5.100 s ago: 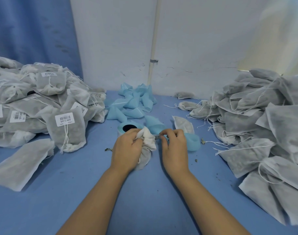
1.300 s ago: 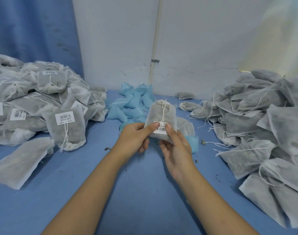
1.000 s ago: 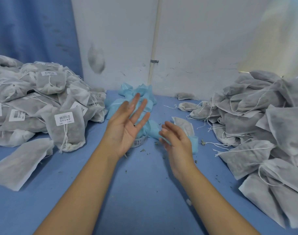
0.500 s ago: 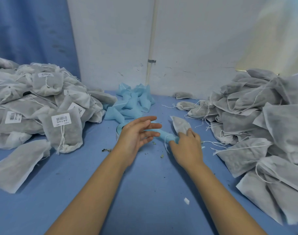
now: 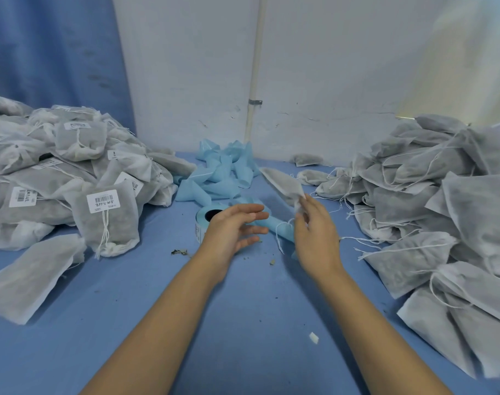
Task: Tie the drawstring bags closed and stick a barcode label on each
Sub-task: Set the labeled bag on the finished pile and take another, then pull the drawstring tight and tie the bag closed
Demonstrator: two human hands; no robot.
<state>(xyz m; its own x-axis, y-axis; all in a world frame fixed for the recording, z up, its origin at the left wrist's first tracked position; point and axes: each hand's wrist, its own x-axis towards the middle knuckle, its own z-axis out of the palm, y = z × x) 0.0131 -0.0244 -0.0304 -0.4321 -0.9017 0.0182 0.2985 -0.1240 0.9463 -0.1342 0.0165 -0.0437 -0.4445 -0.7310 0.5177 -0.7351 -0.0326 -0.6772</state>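
From the head view, my right hand (image 5: 314, 232) pinches the gathered mouth of one grey bag (image 5: 281, 182) between thumb and fingertips. The bag slants up and away from my hand toward the back wall. Its white drawstring (image 5: 281, 233) hangs loose in a loop below my fingers, just beside my palm.

My left hand (image 5: 234, 228) holds nothing. Its fingers are straight and spread, pointing toward my right hand, and it hovers over the near edge of the label roll (image 5: 207, 220). The roll lies flat on the blue tabletop (image 5: 243, 323) with its dark core showing. A pale blue strip runs from the roll between my two hands.

Behind the roll lies a tangle of light blue backing strips (image 5: 223, 173), close to the wall.

On my left is the heap of labelled bags (image 5: 58, 166). At its front one bag (image 5: 108, 226) stands upright with a barcode label (image 5: 103, 201) across its top and its tied string hanging down the front. A flat bag (image 5: 29, 276) lies alone nearer to me.

On my right is the heap of unlabelled bags (image 5: 442, 195), their strings trailing loose onto the tabletop.

A few dried crumbs (image 5: 180, 252) and a small white scrap (image 5: 313, 337) lie on the cloth near my arms.
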